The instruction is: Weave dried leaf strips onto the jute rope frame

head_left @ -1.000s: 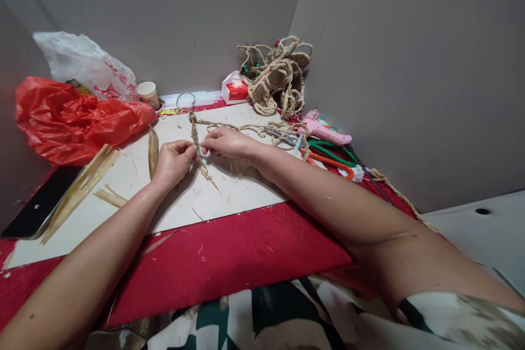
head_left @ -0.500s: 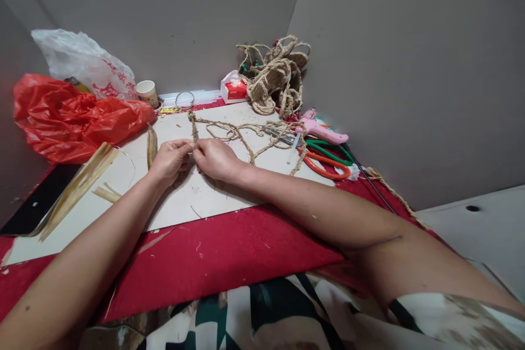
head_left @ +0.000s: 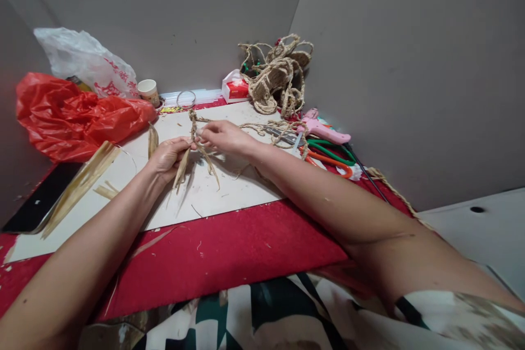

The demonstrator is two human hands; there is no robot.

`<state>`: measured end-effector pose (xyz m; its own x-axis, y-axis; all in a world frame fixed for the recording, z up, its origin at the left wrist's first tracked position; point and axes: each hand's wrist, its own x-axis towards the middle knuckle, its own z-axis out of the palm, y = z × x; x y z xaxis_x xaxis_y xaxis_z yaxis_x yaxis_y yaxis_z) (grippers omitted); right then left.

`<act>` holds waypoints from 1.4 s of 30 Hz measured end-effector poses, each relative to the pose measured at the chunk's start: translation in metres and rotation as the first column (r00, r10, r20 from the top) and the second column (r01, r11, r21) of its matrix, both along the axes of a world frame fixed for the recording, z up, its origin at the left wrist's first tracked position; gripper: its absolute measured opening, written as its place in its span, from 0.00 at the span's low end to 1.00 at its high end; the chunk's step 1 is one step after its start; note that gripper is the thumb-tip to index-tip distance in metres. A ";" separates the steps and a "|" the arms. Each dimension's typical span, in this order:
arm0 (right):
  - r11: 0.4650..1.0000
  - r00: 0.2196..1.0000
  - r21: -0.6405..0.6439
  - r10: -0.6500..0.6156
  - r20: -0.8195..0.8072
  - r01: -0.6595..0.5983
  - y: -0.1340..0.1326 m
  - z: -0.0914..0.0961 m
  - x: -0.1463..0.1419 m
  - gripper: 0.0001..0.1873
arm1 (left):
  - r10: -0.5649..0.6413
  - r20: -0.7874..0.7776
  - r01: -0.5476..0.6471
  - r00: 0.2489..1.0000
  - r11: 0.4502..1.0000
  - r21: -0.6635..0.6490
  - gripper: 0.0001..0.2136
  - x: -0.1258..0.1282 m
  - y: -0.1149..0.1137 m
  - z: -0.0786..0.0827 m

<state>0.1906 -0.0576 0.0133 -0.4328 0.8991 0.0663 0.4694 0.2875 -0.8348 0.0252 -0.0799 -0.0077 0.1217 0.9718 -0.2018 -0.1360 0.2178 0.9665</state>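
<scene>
A twisted straw cord (head_left: 192, 120) stands up from the white board (head_left: 229, 191), its loose straw strands (head_left: 181, 170) fanning out below. My left hand (head_left: 169, 156) pinches the cord just above those loose ends. Close on the right, my right hand (head_left: 225, 136) has its fingers bent in at the cord. Whatever lies between those fingertips is too small to make out. A thinner length of straw rope (head_left: 254, 127) runs from behind my right hand toward the tools.
Left are a red plastic bag (head_left: 82, 120), a phone (head_left: 36, 202), flat straw strips (head_left: 82, 188) and a paper cup (head_left: 148, 92). At the back lie coiled straw ropes (head_left: 279, 76) beside a tissue pack (head_left: 235, 87). Right are a pink glue gun (head_left: 326, 130) and scissors (head_left: 332, 153).
My right hand has risen slightly and shifted right, away from my left hand. Loose straw ends now show below the cord. My left hand stays almost in place.
</scene>
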 end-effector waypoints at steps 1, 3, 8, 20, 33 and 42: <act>0.991 0.995 -0.114 0.058 -0.081 -0.067 0.001 -0.005 -0.002 0.16 | -0.005 0.004 0.005 1.000 1.000 -0.001 0.03 0.000 0.001 -0.001; 0.930 0.959 -0.304 0.127 -0.254 -0.204 0.000 -0.012 -0.007 0.15 | -0.011 0.007 0.011 1.000 1.000 -0.001 0.03 0.000 0.001 -0.001; 0.866 0.964 -0.442 0.148 -0.222 -0.235 -0.002 -0.008 -0.005 0.17 | 0.027 -0.003 -0.026 1.000 0.999 0.029 0.09 0.006 -0.005 0.002; 0.601 0.902 -0.703 0.075 -0.425 -0.381 0.007 -0.010 0.002 0.15 | -0.041 -0.220 0.072 0.975 0.988 0.136 0.09 0.001 -0.008 0.005; 0.918 0.987 -0.392 -0.110 -0.117 0.056 -0.005 -0.024 -0.014 0.10 | 0.202 -0.935 0.380 0.292 0.872 0.307 0.09 -0.004 -0.016 0.015; 0.791 0.931 -0.610 -0.183 -0.315 -0.051 -0.012 -0.018 -0.014 0.18 | 0.318 -0.941 0.447 -0.114 0.862 0.237 0.18 0.024 -0.044 0.012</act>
